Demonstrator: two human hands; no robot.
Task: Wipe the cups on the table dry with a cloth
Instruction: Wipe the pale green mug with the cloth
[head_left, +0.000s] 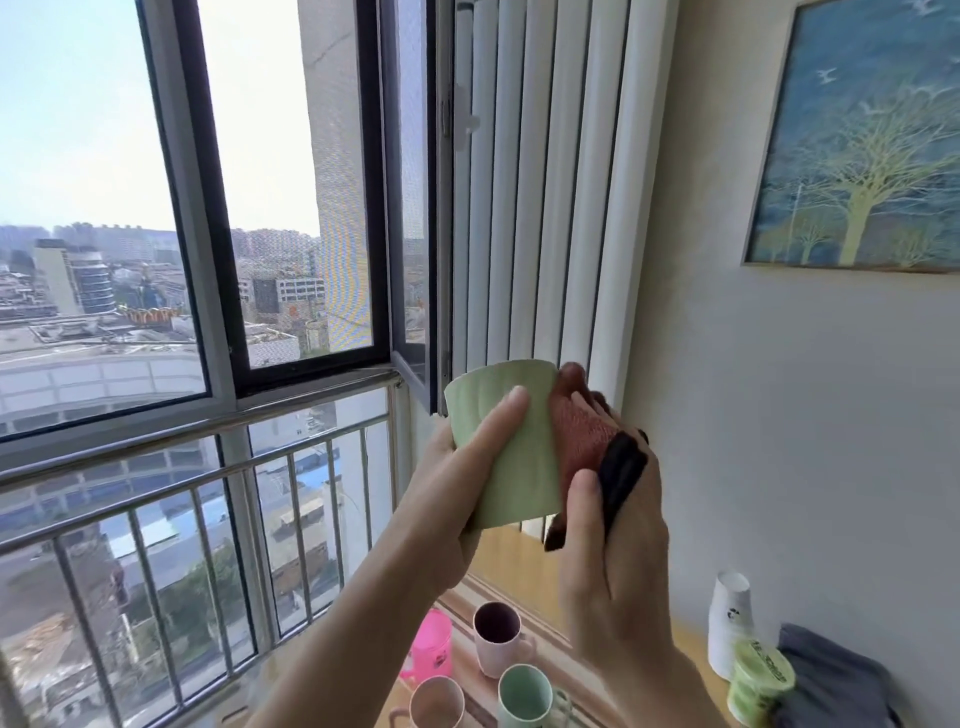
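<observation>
Up at the window (182, 208), I hold a pale green cup (504, 441) in the air above the desk (519, 566), my left hand (457, 488) wrapped around its side, my right hand (618, 571) pressing a red-and-black cloth (587, 441) against it; four more cups (498, 636) wait below.

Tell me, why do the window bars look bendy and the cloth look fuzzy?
Head view: the wide lens curves the railing and window frame; the cloth at the green cup looks smeared, probably from moving; bright daylight washes out the sky.
</observation>
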